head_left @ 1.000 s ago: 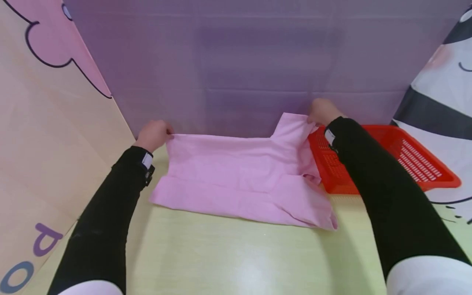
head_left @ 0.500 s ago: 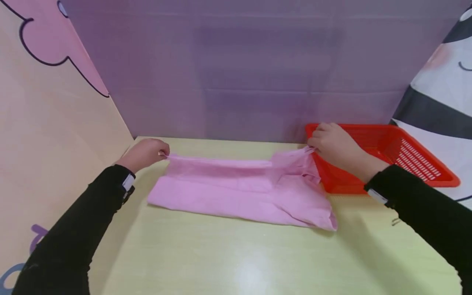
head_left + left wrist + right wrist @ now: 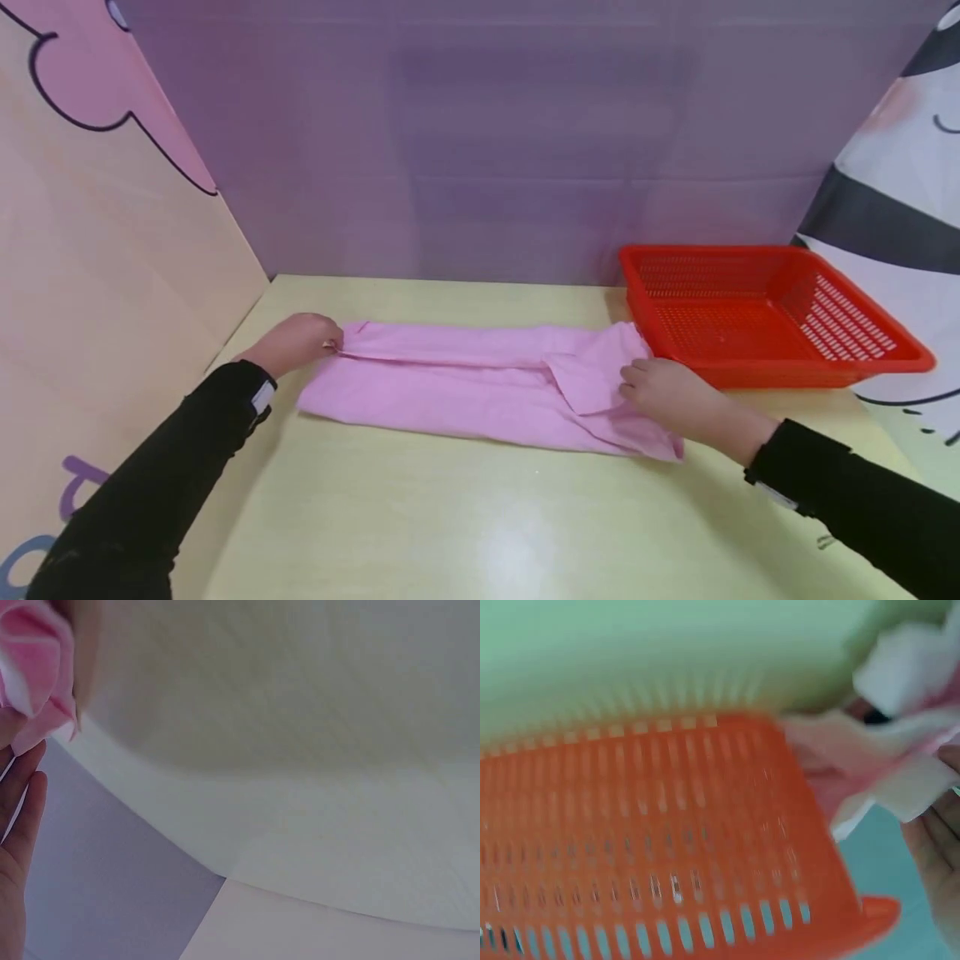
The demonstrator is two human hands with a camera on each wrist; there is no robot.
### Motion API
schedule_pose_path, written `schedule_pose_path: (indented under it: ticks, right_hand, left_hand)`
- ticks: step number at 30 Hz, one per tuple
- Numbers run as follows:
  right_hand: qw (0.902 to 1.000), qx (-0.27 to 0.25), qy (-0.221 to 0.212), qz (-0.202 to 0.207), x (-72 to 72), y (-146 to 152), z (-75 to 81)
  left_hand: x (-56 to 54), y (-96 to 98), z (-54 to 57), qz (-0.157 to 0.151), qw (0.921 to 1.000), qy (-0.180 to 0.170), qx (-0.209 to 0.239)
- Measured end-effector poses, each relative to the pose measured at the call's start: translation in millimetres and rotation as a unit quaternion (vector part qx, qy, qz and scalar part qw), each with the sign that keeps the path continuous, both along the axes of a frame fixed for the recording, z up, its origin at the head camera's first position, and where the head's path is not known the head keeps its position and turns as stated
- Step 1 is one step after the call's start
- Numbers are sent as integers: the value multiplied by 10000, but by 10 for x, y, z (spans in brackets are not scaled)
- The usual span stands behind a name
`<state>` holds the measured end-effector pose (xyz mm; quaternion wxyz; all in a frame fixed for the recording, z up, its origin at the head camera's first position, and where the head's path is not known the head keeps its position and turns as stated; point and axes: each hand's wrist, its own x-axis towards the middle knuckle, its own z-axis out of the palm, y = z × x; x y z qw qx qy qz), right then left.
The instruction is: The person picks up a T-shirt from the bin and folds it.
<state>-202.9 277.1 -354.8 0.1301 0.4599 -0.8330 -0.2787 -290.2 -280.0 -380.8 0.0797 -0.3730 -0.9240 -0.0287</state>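
Note:
A pink shirt (image 3: 465, 387) lies folded lengthwise into a long band on the table, with a sleeve-like flap (image 3: 588, 379) turned over its right part. At its left end my left hand (image 3: 296, 343) pinches the folded-over edge between thumb and fingertips. The left wrist view has the bunched pink fabric (image 3: 37, 667) between those fingers at the far left. My right hand (image 3: 671, 396) grips the fabric near the right end, palm down. In the right wrist view the cloth (image 3: 900, 761) is blurred, held by the fingers at the right edge.
A red plastic basket (image 3: 757, 367) with slotted walls stands behind the right end of the shirt, right beside it. The light wood table (image 3: 420, 517) meets a purple backdrop (image 3: 480, 167) at the rear. Printed panels rise at left and right.
Both hands have brought the shirt's far edge down toward the person and laid it over the near part. The right hand has come forward from over the basket's corner, and the shirt is narrower.

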Motion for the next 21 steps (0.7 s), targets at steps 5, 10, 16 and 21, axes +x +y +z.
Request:
schedule_pose_path:
  ticks: [5, 10, 16, 21]
  right_hand:
    - [9962, 41, -678, -554, 102, -13, -150]
    - [9891, -168, -1112, -953, 176, -43, -207]
    - [9530, -1325, -1637, -2177, 198, -204, -84]
    - [9270, -1870, -1713, -2763, 171, -432, 135]
  left_hand:
    - [53, -11, -74, -21, 10000, -64, 66]
    - [104, -15, -113, 229, 9992, -325, 20]
    - [184, 39, 16, 639, 9967, -511, -4]
    - [216, 188, 152, 704, 9941, -720, 397]
